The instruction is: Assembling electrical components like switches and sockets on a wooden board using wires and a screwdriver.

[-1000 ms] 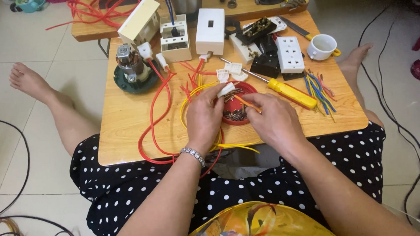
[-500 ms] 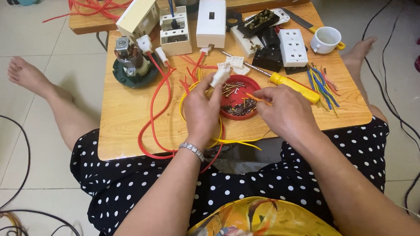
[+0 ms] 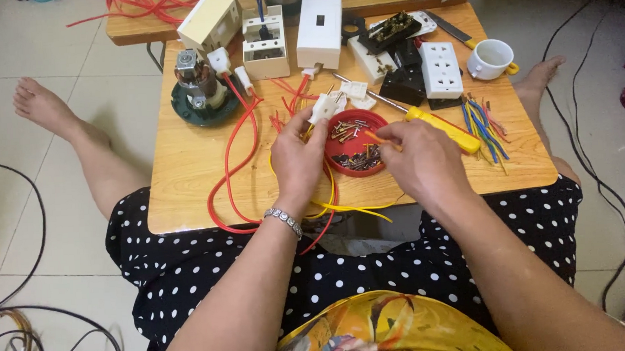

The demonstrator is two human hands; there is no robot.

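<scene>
The left hand holds a white plug piece over the wooden table. The right hand pinches a small orange piece above the red dish of screws, near the yellow screwdriver.

Showing red: a round dish and long wires trailing left. Lying near, a yellow wire. Gleaming yellow at right, a screwdriver handle. Sitting far: white boxes, a white socket strip, a white cup. Wearing black with white dots: a dress. Standing left, a dark green motor base.
</scene>
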